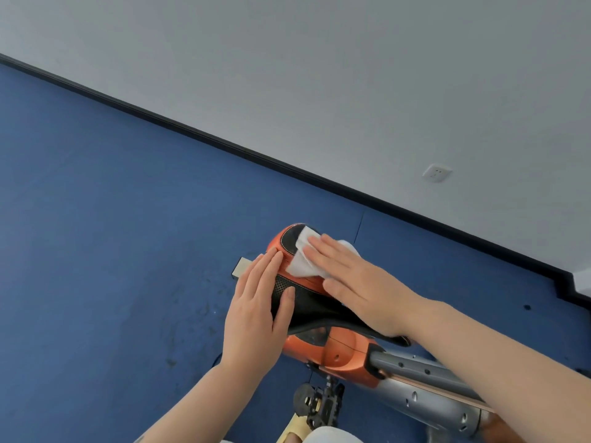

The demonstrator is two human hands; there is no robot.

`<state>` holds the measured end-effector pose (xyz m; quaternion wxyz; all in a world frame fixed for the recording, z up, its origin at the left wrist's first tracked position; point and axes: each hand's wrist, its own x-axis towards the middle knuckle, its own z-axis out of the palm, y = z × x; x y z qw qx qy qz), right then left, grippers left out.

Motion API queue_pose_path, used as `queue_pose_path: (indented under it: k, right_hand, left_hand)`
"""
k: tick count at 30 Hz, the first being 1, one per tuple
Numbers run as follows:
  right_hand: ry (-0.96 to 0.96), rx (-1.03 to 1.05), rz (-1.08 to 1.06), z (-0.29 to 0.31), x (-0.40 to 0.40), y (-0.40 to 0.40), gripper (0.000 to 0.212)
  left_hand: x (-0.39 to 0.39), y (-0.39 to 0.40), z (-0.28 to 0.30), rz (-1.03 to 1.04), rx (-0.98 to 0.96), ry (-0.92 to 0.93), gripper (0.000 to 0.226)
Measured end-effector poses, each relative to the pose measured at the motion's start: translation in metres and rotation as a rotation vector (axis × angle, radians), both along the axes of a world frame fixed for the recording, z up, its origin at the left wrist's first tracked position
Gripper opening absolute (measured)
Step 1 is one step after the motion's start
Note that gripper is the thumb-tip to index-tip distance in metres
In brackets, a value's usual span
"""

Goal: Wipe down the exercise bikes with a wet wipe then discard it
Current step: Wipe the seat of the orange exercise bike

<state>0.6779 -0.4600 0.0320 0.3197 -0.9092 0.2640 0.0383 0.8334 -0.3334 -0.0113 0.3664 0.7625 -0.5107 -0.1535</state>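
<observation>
Wet wipe [305,255] lies flattened under my right hand [355,279], whose fingers are straight and together, pressing it onto the orange-and-black bike saddle [307,302] towards the saddle's far, narrow end. Just to the left of that hand, my left hand [256,310] lies flat and relaxed along the saddle's left flank, thumb on the perforated black panel, holding nothing. I judge the step in hand to be wiping the seat top. To do it well I would keep the palm flat so the whole wipe stays in contact, draw it in overlapping strokes from nose to broad rear, follow the stitched seams and side curves, and let the left hand brace the saddle. Nearer me, below both hands, the orange housing [335,350] and grey frame tube [425,385] stand above the blue floor [112,251].
</observation>
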Motion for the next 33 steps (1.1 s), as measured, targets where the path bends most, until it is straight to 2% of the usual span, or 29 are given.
queue_pose_path:
  k: [4, 9, 14, 16, 22, 26, 28, 31, 33]
  right_hand:
    - [0.083, -0.009, 0.023, 0.000, -0.025, 0.000, 0.051]
    - [-0.083, -0.005, -0.173, -0.009, 0.026, -0.006, 0.054]
    - [0.060, -0.109, 0.016, -0.006, -0.013, 0.015, 0.055]
    - [0.117, -0.097, 0.017, -0.004, -0.025, 0.017, 0.056]
    - [-0.004, -0.117, -0.245, -0.011, 0.027, 0.014, 0.058]
    - [0.080, -0.243, -0.051, -0.005, -0.001, 0.030, 0.058]
    - [0.129, -0.208, -0.027, -0.002, -0.010, 0.031, 0.056]
    - [0.050, -0.066, -0.177, -0.003, 0.021, 0.020, 0.055]
    - [0.000, -0.092, -0.264, -0.005, 0.051, 0.011, 0.055]
  left_hand:
    - [-0.001, 0.002, -0.001, 0.023, 0.014, 0.058, 0.059]
    - [0.001, 0.006, -0.006, 0.050, 0.024, 0.107, 0.056]
    - [0.001, 0.006, -0.006, 0.040, 0.001, 0.106, 0.051]
    - [0.002, 0.005, -0.005, 0.038, -0.001, 0.100, 0.050]
    - [0.001, 0.006, -0.005, 0.036, 0.019, 0.099, 0.047]
    - [0.001, 0.007, -0.005, 0.029, 0.007, 0.116, 0.050]
    - [0.001, 0.007, -0.005, 0.025, 0.013, 0.129, 0.047]
    - [0.001, 0.006, -0.005, 0.026, 0.024, 0.140, 0.050]
    - [0.002, 0.007, -0.005, 0.021, 0.033, 0.146, 0.051]
